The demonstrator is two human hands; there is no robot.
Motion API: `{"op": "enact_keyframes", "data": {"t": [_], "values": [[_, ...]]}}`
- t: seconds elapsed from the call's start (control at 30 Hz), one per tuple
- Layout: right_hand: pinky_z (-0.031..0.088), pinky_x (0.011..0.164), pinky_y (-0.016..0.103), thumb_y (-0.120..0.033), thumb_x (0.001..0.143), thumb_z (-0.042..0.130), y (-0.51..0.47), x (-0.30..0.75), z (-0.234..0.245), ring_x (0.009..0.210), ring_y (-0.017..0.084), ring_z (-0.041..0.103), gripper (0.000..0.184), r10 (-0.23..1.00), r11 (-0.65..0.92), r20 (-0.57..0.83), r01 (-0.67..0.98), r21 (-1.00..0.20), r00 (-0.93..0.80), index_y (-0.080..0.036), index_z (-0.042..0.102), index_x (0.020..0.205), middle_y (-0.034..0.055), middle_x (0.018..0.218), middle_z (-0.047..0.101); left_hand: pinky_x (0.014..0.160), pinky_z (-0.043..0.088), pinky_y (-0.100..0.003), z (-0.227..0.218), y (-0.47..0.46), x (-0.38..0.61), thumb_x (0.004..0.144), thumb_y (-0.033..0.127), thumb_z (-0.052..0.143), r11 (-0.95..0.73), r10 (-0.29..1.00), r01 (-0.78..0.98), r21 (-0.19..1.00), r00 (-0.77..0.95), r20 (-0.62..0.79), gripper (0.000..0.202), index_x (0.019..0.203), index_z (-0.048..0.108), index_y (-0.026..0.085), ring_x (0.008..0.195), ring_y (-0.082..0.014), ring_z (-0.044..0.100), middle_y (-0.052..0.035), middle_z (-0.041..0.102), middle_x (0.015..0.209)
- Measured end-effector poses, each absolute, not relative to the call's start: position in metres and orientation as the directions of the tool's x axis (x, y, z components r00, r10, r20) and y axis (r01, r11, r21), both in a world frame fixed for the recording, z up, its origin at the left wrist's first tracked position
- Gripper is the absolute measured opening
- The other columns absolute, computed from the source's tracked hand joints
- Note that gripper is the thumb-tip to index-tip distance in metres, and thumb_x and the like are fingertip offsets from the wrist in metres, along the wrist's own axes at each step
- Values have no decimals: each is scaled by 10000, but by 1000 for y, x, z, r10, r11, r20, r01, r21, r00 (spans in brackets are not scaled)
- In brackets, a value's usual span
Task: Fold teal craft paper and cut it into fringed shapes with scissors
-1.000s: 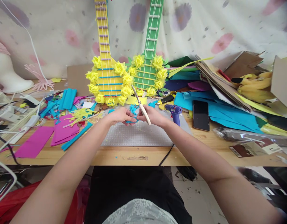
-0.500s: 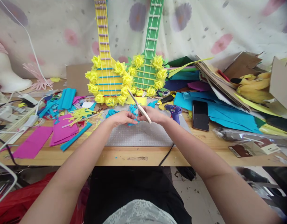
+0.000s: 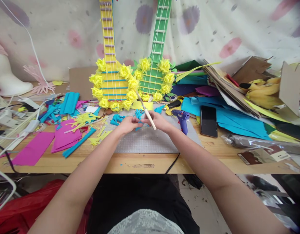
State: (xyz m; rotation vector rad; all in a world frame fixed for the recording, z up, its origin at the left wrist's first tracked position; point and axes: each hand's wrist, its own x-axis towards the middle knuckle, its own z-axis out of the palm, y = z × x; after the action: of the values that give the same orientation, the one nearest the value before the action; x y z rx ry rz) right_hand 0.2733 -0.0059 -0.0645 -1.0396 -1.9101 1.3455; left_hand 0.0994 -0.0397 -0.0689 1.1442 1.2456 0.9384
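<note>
My left hand [image 3: 127, 124] and my right hand [image 3: 157, 120] meet over the grey cutting mat [image 3: 150, 141] and pinch a small piece of blue crepe paper [image 3: 139, 115] between their fingertips. In my right hand there is also a cream-handled blade tool [image 3: 147, 112], its tip pointing up and to the left towards the yellow paper guitar [image 3: 113, 84]. The green paper guitar [image 3: 156, 71] leans on the wall beside the yellow one. Both carry yellow paper flowers.
A blue glue gun [image 3: 181, 117] and a black phone [image 3: 208, 121] lie right of my hands. Pink and blue paper scraps [image 3: 64, 133] cover the left of the wooden table [image 3: 140, 162]. Cardboard and coloured sheets [image 3: 237, 94] pile up at right. White cables and power strips [image 3: 8, 120] sit far left.
Both hands have shifted slightly away from me and to the left while working the blue paper. The blade tool tilted a little. More blue scrap shows left of my left hand.
</note>
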Motion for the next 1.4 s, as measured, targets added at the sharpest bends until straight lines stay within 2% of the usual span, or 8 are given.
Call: {"op": "enact_keyframes", "data": {"t": [0.1, 0.2, 0.33, 0.57, 0.97, 1.13, 1.3, 1.4], "values": [[415, 595, 274, -651, 741, 542, -15, 277, -70, 628, 134, 510, 477, 913, 162, 7, 347, -924, -407, -187, 477, 831, 12, 718, 564, 599, 481, -228, -76, -39, 107, 567, 249, 826, 147, 975, -345, 927, -107, -195, 216, 659, 660, 145, 577, -97, 577, -13, 650, 645], [418, 636, 299, -690, 752, 517, -26, 280, -67, 705, 191, 569, 517, 907, 245, -63, 643, -726, -416, -193, 509, 893, 43, 790, 615, 724, 496, -250, -77, -36, 114, 623, 221, 803, 49, 952, -605, 795, -213, -220, 196, 679, 626, 155, 655, -96, 608, 5, 655, 680], [412, 658, 314, -724, 770, 467, -38, 278, -55, 782, 252, 622, 565, 888, 359, -111, 824, -438, -447, -201, 525, 975, 82, 886, 659, 705, 475, -214, -75, -35, 123, 680, 162, 754, -45, 942, -716, 697, -261, -208, 143, 699, 612, 169, 637, -73, 593, 30, 656, 688], [397, 650, 301, -776, 787, 363, -43, 272, -45, 829, 270, 655, 665, 904, 390, -70, 880, -271, -422, -191, 542, 1049, 115, 926, 692, 718, 469, -217, -78, -37, 127, 707, 149, 714, -96, 935, -694, 713, -308, -175, 118, 731, 605, 187, 669, -80, 600, 37, 663, 720], [353, 604, 275, -784, 779, 371, -38, 277, -44, 795, 249, 644, 663, 903, 403, -57, 886, -229, -425, -199, 577, 1014, 107, 905, 704, 697, 461, -208, -78, -37, 125, 729, 154, 712, -55, 942, -696, 716, -274, -194, 111, 737, 613, 202, 670, -77, 591, 41, 661, 733], [304, 569, 265, -773, 775, 400, -34, 279, -45, 771, 231, 628, 624, 901, 401, -62, 878, -260, -430, -204, 579, 957, 92, 899, 696, 672, 460, -200, -77, -38, 125, 737, 152, 712, -52, 947, -701, 711, -261, -188, 102, 743, 622, 200, 658, -72, 589, 40, 665, 733], [276, 561, 263, -714, 788, 462, -30, 281, -50, 719, 194, 583, 529, 904, 387, -38, 851, -356, -427, -199, 573, 829, 62, 806, 661, 664, 471, -200, -76, -38, 125, 729, 165, 728, -45, 951, -700, 712, -248, -184, 113, 732, 618, 189, 642, -71, 589, 34, 658, 712], [299, 555, 256, -694, 765, 514, -26, 281, -56, 659, 164, 541, 505, 916, 319, -36, 778, -541, -401, -189, 541, 755, 34, 719, 609, 677, 481, -212, -75, -39, 122, 697, 190, 757, -16, 952, -671, 742, -237, -193, 156, 700, 601, 179, 656, -83, 603, 28, 643, 676]]}}
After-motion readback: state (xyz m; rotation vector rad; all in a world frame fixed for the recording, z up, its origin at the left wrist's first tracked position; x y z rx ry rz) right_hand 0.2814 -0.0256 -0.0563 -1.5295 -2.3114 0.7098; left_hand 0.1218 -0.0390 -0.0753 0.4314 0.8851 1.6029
